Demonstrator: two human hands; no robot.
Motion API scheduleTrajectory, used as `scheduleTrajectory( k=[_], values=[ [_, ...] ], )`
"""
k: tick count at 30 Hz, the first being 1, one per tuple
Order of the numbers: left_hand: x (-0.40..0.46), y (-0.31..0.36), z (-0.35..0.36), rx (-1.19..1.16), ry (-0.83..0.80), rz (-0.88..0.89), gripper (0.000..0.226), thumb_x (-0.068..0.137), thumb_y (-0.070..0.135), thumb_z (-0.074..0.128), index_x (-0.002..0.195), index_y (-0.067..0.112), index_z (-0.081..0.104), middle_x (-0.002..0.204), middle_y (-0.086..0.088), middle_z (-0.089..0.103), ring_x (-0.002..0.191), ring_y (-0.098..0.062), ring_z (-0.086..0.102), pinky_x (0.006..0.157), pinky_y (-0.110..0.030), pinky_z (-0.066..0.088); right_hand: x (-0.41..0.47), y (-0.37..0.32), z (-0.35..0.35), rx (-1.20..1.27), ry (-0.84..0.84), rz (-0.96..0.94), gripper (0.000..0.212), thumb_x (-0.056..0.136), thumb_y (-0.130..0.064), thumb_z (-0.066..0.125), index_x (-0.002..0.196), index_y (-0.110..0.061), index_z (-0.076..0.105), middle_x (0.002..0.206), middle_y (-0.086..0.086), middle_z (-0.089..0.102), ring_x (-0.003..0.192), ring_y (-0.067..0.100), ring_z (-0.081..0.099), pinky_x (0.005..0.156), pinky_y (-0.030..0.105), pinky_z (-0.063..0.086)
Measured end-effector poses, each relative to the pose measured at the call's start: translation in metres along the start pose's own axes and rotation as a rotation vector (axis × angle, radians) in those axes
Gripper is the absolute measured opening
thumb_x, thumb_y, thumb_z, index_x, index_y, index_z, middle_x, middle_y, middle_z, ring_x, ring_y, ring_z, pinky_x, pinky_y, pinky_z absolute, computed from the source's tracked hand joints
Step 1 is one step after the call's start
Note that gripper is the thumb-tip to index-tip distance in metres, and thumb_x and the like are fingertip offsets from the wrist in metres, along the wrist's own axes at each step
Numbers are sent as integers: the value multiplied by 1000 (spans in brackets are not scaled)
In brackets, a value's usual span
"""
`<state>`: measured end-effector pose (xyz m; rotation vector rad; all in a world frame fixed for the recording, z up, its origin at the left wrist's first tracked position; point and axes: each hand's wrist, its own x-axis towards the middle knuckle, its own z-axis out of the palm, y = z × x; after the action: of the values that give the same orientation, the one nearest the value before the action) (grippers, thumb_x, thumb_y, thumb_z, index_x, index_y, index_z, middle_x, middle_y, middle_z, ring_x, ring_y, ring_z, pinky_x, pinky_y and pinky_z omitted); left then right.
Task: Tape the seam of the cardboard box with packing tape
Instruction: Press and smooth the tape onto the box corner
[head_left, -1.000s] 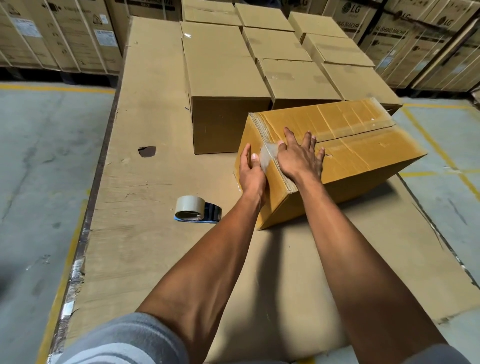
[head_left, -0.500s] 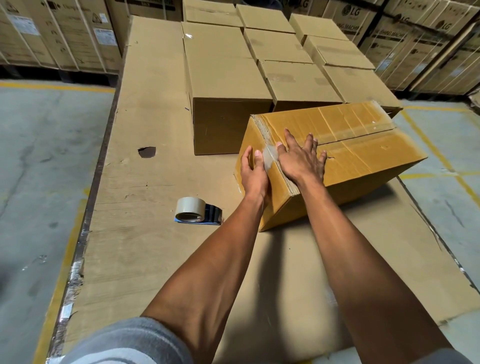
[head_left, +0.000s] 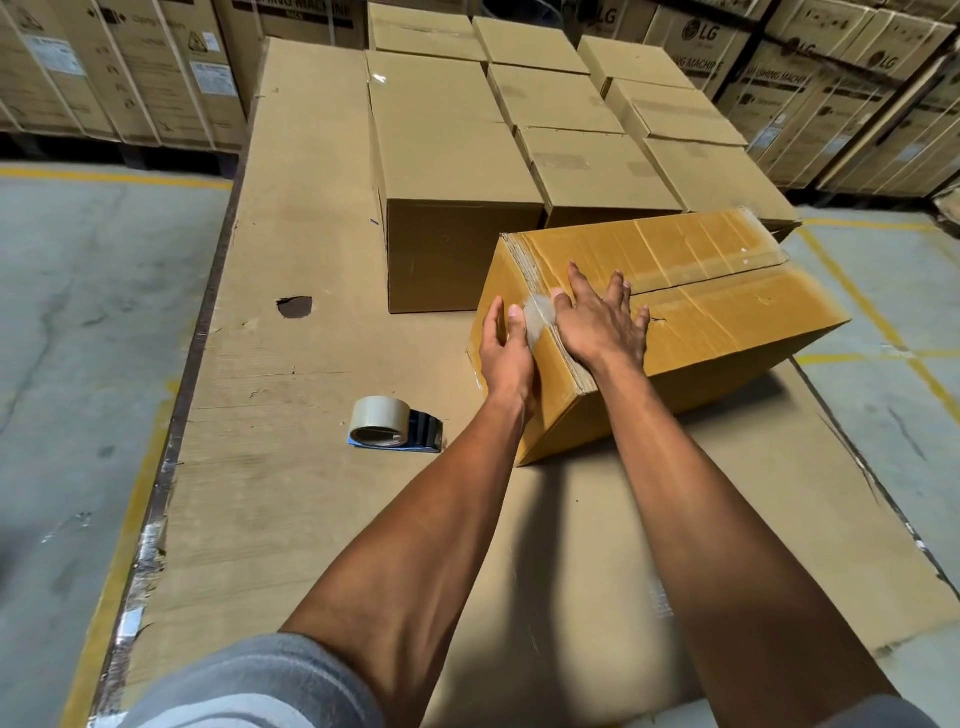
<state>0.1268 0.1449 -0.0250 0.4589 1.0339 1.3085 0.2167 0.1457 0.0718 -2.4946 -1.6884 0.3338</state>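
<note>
A yellow-brown cardboard box (head_left: 727, 312) lies at an angle on a flat cardboard sheet (head_left: 291, 467), its top seam running lengthwise. A short piece of clear tape (head_left: 539, 314) wraps over the box's near top edge at the seam's end. My left hand (head_left: 506, 353) presses flat on the near end face, fingers apart. On the box top my right hand (head_left: 597, 322) lies flat with spread fingers, its thumb beside the tape. A roll of packing tape on a blue dispenser (head_left: 387, 428) rests on the sheet left of the box, untouched.
Several closed brown boxes (head_left: 447, 171) stand in rows right behind the yellow box. Tall printed cartons (head_left: 810, 88) line the back. Grey concrete floor (head_left: 78, 338) with yellow lines lies on both sides. A dark hole (head_left: 295, 306) marks the sheet.
Both hands stay on the box's near end. My left hand has slid slightly over the end face beside the tape. The box and tape roll have not moved.
</note>
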Motion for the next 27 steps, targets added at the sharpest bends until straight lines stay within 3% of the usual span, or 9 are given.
scheduleTrajectory(
  k=[4,6,9,11,13,17,22,24,27],
  values=[
    [11,-8,-1,6,20,0,28,107,42,64,117,68,70,151,1,65,133,-25,66,114,-54,55,-1,0,-3,11,15,-6,57,112,-43,23,167,-48,11,179,16,-4,166,33,-2,132,59,-2],
    [11,-4,-4,26,-3,-27,28,105,47,64,125,66,69,154,2,63,135,-25,65,115,-54,54,-3,1,-5,38,3,-16,60,109,-57,21,168,-47,11,179,16,-4,166,33,-2,132,58,-2],
    [-4,4,-5,13,-146,-49,80,86,75,75,157,54,45,160,3,57,140,-23,60,118,-54,51,-9,9,-14,49,-66,-49,92,90,-92,19,169,-44,9,179,11,-6,166,32,-1,131,56,0],
    [-13,6,0,21,-181,-52,100,80,82,77,164,52,32,165,-1,52,144,-24,58,119,-54,49,-13,15,-18,25,-85,-78,100,85,-97,23,169,-43,9,180,8,-5,167,30,1,131,56,4],
    [-16,4,2,24,-172,-20,99,82,81,75,165,51,31,167,-2,50,144,-24,57,120,-54,49,-13,19,-19,3,-79,-96,94,89,-93,25,169,-44,10,180,8,-4,167,29,4,132,56,7],
    [-13,-5,1,41,-114,46,59,107,57,60,163,45,43,163,5,49,146,-22,55,122,-50,48,-8,17,-12,-20,-47,-114,72,102,-77,23,167,-48,12,180,9,-3,167,29,4,132,56,7],
    [-2,-15,-4,114,-59,63,42,113,44,51,155,51,52,167,1,50,149,-23,52,125,-52,44,-4,19,-7,7,6,-109,54,113,-48,23,167,-48,16,180,10,2,166,29,8,133,55,9],
    [-9,-6,-7,123,-66,60,45,114,43,51,159,48,49,167,0,50,147,-22,52,124,-49,45,-6,20,-7,27,29,-109,57,112,-51,23,168,-44,17,180,8,4,166,28,9,133,56,9],
    [-24,3,-3,44,-159,22,74,105,62,62,168,41,30,170,-3,45,144,-19,52,115,-37,48,-11,19,-8,33,35,-100,89,96,-85,20,170,-36,15,180,6,3,166,27,7,131,55,6]
  ],
)
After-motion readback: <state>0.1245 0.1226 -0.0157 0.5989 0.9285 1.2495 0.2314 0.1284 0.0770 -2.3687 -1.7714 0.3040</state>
